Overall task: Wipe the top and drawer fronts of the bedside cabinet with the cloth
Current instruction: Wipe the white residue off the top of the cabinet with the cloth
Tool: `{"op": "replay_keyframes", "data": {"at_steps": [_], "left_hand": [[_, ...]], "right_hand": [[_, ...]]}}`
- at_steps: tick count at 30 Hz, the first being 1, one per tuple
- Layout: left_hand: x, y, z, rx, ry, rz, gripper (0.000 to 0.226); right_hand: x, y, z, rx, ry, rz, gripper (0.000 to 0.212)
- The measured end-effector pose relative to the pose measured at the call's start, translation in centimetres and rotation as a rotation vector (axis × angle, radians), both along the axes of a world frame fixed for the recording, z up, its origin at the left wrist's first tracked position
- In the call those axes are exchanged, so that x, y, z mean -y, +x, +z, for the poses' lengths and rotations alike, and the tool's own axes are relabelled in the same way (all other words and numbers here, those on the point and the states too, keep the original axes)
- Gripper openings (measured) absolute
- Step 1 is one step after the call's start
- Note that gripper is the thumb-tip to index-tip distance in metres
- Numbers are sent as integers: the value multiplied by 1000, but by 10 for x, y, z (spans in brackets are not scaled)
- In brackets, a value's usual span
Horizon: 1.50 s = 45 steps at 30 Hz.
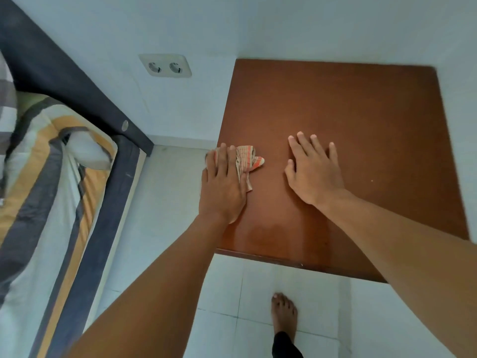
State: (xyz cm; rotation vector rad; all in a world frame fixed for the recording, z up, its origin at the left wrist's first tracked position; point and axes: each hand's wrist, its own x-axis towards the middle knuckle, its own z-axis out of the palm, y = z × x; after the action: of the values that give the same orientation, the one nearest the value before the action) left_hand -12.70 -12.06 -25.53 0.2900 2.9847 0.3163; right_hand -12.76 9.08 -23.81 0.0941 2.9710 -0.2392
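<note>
The bedside cabinet's brown wooden top [361, 120] fills the right half of the head view, seen from above. Its drawer fronts are hidden below the front edge. A crumpled cloth [248, 161] with orange and beige stripes lies at the top's left edge. My left hand [223, 187] presses flat on the cloth, fingers together, covering its left part. My right hand [313, 169] rests palm down on the bare wood to the right of the cloth, fingers spread, holding nothing. A glossy patch shows on the wood near the front edge.
A bed [51, 177] with a striped cover and dark frame stands to the left, across a strip of white tiled floor [165, 202]. A double wall socket [166, 65] sits on the white wall behind. My bare foot [284, 313] stands on the tiles before the cabinet.
</note>
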Motion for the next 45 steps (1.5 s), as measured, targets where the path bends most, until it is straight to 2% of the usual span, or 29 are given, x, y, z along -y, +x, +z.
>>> {"op": "replay_keyframes", "data": {"at_steps": [7,14,16,18,20,24,26,29,31,33,36,38,40,43,45], "left_hand": [[34,103,3,22,-24,-4,64],[73,172,5,109,-94,-35,67],[81,193,2,142,-162,-145,59],[91,217,-2,242,-286,-347,57],[95,235,2,283,-325,-379,56],[67,233,26,113,-306,-401,63],[44,223,43,57,-232,-421,76],[7,219,70,-6,-130,-435,66],[-15,225,94,-22,-77,-458,69],[-32,234,113,13,-8,-505,70],[-45,242,122,170,191,-475,84],[-49,241,111,215,357,-377,80],[-52,237,98,298,427,-258,74],[-62,235,87,444,512,-121,73],[-69,237,83,429,571,-91,68]], "right_hand": [[24,22,17,103,74,-31,64],[47,106,17,53,114,87,63],[50,133,22,13,95,96,63],[52,159,30,-37,57,79,62],[56,186,39,-57,-21,81,60],[64,224,61,63,-412,0,46],[69,235,68,159,-571,-91,38],[67,244,76,220,-967,-381,23],[58,248,83,218,-1213,-592,20],[44,252,87,192,-1310,-660,21],[20,259,79,107,-1258,-715,20],[5,262,72,31,-1196,-754,17],[-8,265,68,-45,-1132,-744,14],[-20,269,63,-64,-1086,-704,22],[-24,274,60,-89,-974,-644,29]]}}
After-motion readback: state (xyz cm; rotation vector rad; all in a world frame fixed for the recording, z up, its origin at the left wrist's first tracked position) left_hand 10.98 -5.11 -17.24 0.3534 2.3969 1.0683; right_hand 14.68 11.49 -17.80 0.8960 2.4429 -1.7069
